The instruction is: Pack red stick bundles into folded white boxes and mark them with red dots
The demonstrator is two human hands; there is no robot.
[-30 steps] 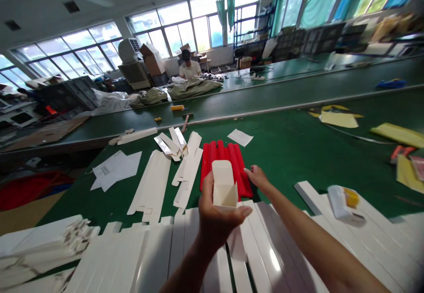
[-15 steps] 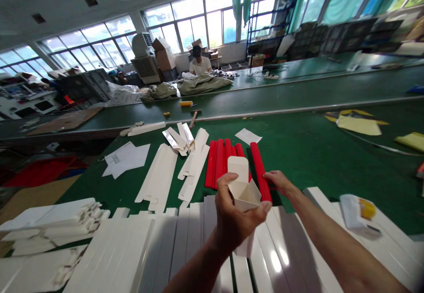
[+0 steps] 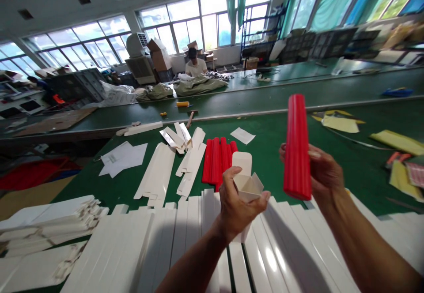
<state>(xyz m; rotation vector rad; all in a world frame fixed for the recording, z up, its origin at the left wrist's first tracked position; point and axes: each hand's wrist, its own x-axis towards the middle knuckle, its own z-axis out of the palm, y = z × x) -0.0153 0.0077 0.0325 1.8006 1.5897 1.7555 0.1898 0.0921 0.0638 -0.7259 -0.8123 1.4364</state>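
My left hand grips a long white cardboard box with its open end and flaps pointing up. My right hand holds a red ribbed stick upright in the air, to the right of the box. Several more red sticks lie side by side on the green table just beyond the box. A row of closed white boxes lies flat under my arms.
Flat unfolded white box blanks and paper sheets lie to the left. A stack of white blanks sits at the near left. Yellow and mixed items lie at the right. A person sits far back at another table.
My right hand took one red stick from the pile and lifted it upright to the right. My left hand kept the open box nearly in place.
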